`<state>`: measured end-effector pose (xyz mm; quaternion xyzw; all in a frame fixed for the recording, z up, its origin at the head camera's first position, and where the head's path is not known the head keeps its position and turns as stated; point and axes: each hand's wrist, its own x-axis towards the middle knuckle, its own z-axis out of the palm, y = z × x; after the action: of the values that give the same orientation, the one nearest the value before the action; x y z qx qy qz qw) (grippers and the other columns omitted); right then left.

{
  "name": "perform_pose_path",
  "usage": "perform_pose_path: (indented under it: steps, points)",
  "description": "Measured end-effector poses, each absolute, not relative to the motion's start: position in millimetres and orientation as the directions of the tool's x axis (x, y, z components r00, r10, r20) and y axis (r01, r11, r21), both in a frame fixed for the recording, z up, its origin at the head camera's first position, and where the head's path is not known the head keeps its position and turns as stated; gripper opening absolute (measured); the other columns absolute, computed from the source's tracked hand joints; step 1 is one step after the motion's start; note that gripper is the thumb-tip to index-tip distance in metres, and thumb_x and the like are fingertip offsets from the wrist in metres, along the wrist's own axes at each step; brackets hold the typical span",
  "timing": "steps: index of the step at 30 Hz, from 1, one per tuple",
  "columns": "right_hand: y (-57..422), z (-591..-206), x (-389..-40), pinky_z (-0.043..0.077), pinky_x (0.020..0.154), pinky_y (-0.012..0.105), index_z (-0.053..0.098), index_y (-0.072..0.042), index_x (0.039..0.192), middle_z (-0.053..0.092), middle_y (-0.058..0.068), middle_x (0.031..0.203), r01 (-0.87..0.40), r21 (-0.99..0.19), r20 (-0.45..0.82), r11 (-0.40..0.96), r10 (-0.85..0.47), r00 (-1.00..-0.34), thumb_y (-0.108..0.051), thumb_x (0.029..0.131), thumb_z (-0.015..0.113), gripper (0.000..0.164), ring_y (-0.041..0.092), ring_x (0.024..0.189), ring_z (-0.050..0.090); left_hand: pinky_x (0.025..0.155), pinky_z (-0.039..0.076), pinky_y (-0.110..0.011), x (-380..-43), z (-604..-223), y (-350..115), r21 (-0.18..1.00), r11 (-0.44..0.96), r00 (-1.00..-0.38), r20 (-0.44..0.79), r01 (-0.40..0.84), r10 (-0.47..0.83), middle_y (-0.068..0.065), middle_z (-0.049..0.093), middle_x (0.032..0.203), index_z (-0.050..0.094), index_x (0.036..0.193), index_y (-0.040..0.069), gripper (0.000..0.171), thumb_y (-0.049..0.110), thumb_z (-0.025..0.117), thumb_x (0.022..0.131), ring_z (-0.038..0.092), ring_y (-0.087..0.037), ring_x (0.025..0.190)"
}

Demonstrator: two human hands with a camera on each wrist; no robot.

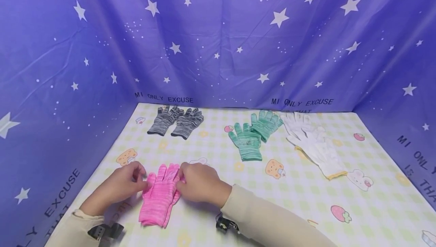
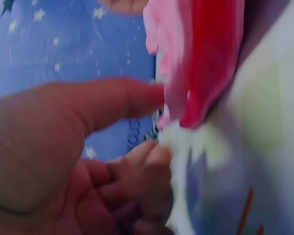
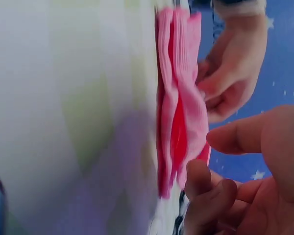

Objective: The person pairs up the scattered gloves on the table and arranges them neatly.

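Pink knitted gloves (image 1: 156,201) lie near left, stacked seemingly as a pair; right hand (image 1: 201,182) pinches their edge; left hand (image 1: 120,182) touches loosely.

Checked table (image 1: 211,146) — bearing pink gloves (image 1: 157,198), grey gloves (image 1: 165,121), green gloves (image 1: 248,144), white gloves (image 1: 317,149).
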<state>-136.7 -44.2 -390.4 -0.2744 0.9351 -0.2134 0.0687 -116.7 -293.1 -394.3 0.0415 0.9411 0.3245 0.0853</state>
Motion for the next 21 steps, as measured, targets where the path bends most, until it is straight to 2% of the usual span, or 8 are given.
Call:
perform_pose_path:
  steps: [4, 8, 11, 15, 21]
  points:
    - [-44, -394, -150, 0.043, 0.052, 0.030, 0.063, -0.017, 0.110, 0.066, -0.006, 0.084, -0.429, -0.445, -0.057, 0.786, -0.503, -0.863, -0.037, 0.086, 0.060, 0.032, 0.010, 0.068, 0.057, 0.049, 0.037, -0.024, -109, -387, -276, 0.509, 0.856, -0.989, -0.053, 0.091, 0.137, 0.004, 0.050, 0.065, 0.055, 0.080, 0.017, 0.022, 0.024, 0.075, 0.076, 0.044, -0.010, 0.054]
    - [-47, -398, -157, 0.046, 0.059, 0.028, 0.064, -0.017, 0.111, 0.070, -0.004, 0.095, -0.410, -0.475, -0.087, 0.779, -0.505, -0.859, -0.037, 0.086, 0.059, 0.032, 0.009, 0.073, 0.059, 0.049, 0.036, -0.022, -102, -386, -262, 0.481, 0.858, -0.975, -0.029, 0.181, 0.222, 0.010, 0.048, 0.058, 0.053, 0.071, 0.024, 0.025, 0.031, 0.076, 0.077, 0.042, -0.005, 0.052]
    - [-49, -402, -161, 0.046, 0.061, 0.027, 0.064, -0.018, 0.105, 0.069, -0.006, 0.092, -0.398, -0.503, -0.090, 0.767, -0.504, -0.859, -0.037, 0.086, 0.060, 0.027, 0.008, 0.070, 0.058, 0.049, 0.035, -0.022, -101, -388, -256, 0.466, 0.857, -0.962, -0.043, 0.220, 0.271, 0.012, 0.047, 0.056, 0.052, 0.069, 0.026, 0.026, 0.033, 0.076, 0.077, 0.041, -0.003, 0.050]
    - [-52, -406, -165, 0.043, 0.054, 0.027, 0.061, -0.024, 0.087, 0.062, -0.011, 0.075, -0.387, -0.523, -0.071, 0.759, -0.491, -0.868, -0.035, 0.086, 0.063, 0.012, 0.009, 0.061, 0.054, 0.048, 0.034, -0.021, -100, -392, -254, 0.445, 0.866, -0.954, -0.076, 0.228, 0.290, 0.013, 0.047, 0.055, 0.051, 0.068, 0.026, 0.027, 0.031, 0.076, 0.076, 0.041, -0.002, 0.049]
    - [-50, -404, -166, 0.039, 0.043, 0.029, 0.055, -0.025, 0.064, 0.053, -0.011, 0.055, -0.356, -0.526, -0.071, 0.772, -0.457, -0.886, -0.030, 0.082, 0.064, 0.021, 0.010, 0.050, 0.050, 0.049, 0.034, -0.022, -100, -392, -252, 0.430, 0.880, -0.957, -0.105, 0.203, 0.272, 0.012, 0.047, 0.056, 0.051, 0.068, 0.025, 0.027, 0.031, 0.077, 0.074, 0.041, -0.004, 0.050]
